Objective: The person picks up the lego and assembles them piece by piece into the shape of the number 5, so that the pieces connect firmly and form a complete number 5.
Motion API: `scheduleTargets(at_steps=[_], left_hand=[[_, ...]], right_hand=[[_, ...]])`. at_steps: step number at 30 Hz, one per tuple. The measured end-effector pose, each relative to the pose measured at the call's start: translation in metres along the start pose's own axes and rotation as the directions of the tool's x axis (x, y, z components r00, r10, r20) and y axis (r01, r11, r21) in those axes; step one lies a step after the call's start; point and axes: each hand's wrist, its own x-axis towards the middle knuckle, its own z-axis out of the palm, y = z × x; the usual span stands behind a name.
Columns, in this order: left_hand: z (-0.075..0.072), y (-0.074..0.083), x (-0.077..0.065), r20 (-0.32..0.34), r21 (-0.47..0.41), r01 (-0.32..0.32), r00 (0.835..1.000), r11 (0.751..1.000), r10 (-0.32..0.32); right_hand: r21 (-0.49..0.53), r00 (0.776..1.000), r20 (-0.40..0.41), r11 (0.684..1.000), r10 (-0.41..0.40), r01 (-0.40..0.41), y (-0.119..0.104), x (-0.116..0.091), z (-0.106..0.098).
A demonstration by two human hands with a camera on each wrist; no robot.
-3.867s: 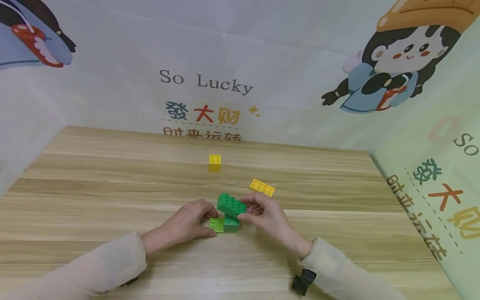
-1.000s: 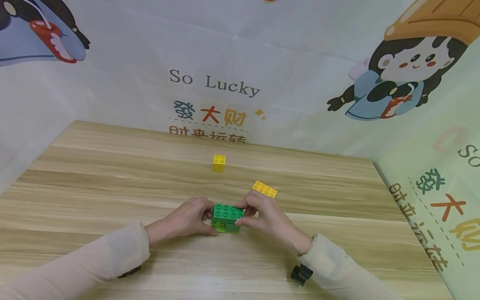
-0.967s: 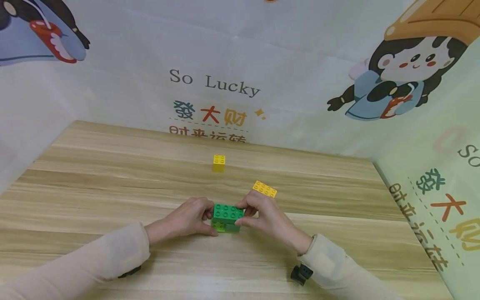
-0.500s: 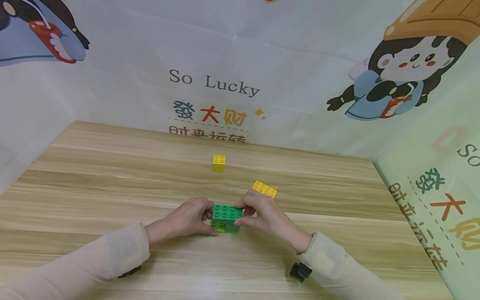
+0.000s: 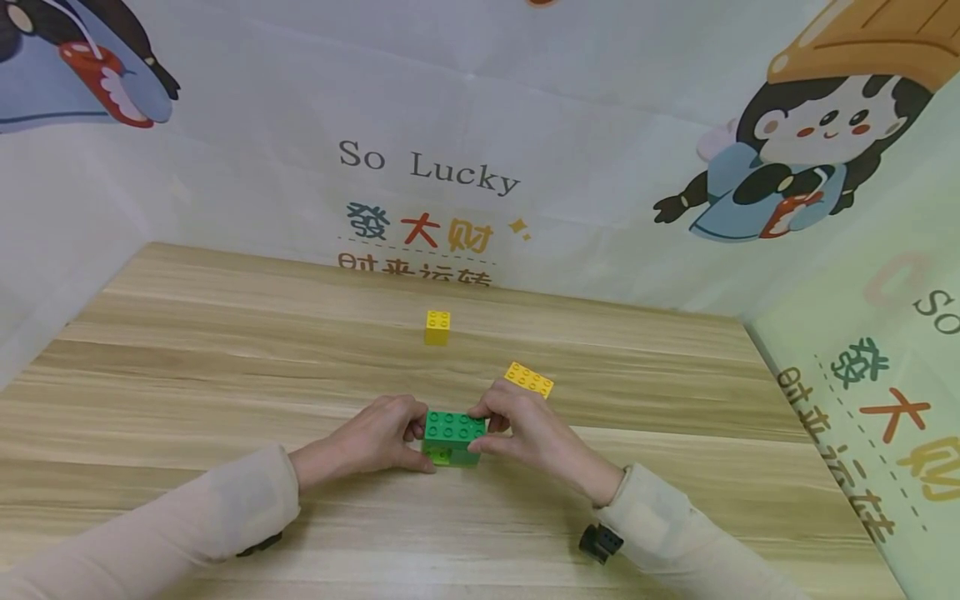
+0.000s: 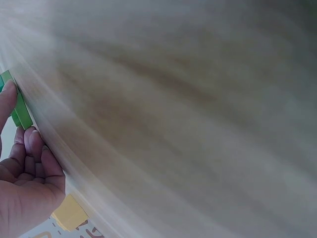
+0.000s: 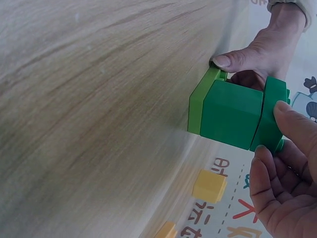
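Note:
In the head view, a green eight-stud toy brick [image 5: 454, 426] lies level at the top of a small stack. My right hand [image 5: 528, 427] pinches its right end between thumb and fingers. Beneath it, the right wrist view shows a green block [image 7: 230, 114] standing on a light green plate [image 7: 196, 110]. A thin dark line runs between the block and the top brick. My left hand [image 5: 384, 435] holds the left end of the light green plate, thumb in front, fingers behind; the left wrist view shows the same plate [image 6: 22, 113] at those fingertips.
A small yellow brick [image 5: 437, 327] stands farther back on the wooden table [image 5: 247, 350]. Just behind my right hand lies a yellow eight-stud brick [image 5: 530, 379], partly covered by that hand. Printed cloth walls [image 5: 255, 125] close off the back and sides.
Several seconds ago the green brick hung tilted above the block in my right hand. It then came level over the stack and has since sunk very slightly. My left hand keeps its hold.

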Motion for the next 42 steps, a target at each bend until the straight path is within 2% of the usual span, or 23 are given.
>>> scheduleTargets(at_steps=[13,33,42], left_hand=[[0.0029,-0.0007,0.0009,0.0,-0.008,-0.007,1.0,1.0,0.007],[0.0029,-0.0033,0.0021,0.005,-0.011,-0.013,1.0,1.0,0.013],[0.0034,-0.0022,0.0021,-0.007,0.006,-0.017,1.0,1.0,0.017]], right_hand=[[-0.053,1.0,0.014,0.999,-0.012,0.013,-0.002,0.0011,-0.0011],[-0.079,0.999,0.038,0.997,-0.007,0.01,-0.0039,0.0027,-0.0002],[-0.076,0.999,-0.032,0.997,-0.032,0.029,0.0016,-0.0024,0.0062]])
